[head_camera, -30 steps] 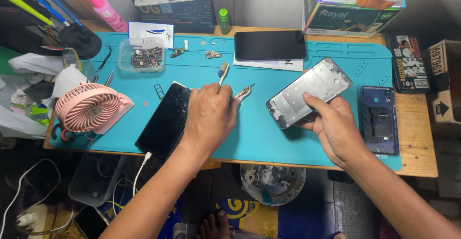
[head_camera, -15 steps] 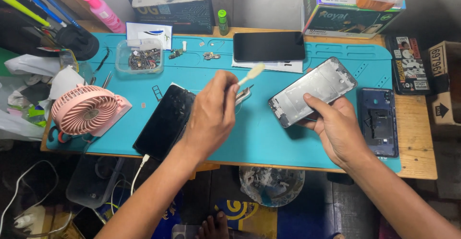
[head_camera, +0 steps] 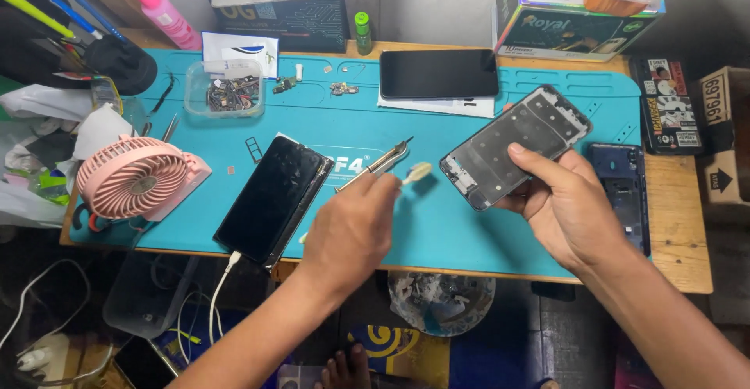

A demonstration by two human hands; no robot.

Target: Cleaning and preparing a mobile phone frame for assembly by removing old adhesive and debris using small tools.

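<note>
Over the teal mat on the bench (head_camera: 469,240), I see my left hand (head_camera: 351,229) closed on a small pale-tipped brush (head_camera: 416,173), its tip aimed right at the dark phone frame (head_camera: 516,145) (long axis tilted up-right) gripped in my right hand (head_camera: 566,205).

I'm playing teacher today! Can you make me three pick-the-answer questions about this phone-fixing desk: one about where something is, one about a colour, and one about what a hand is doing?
1. Where is the fan?
A. left end of the mat
B. right end of the mat
C. on the floor

2. What colour is the mat?
A. red
B. teal
C. white

3. What is the right hand doing?
A. resting flat
B. holding a phone frame
C. pointing up

Answers:
1 A, the fan sits left of the cracked phone.
2 B, its bare surface is teal.
3 B, its fingers grip the phone frame.
</note>
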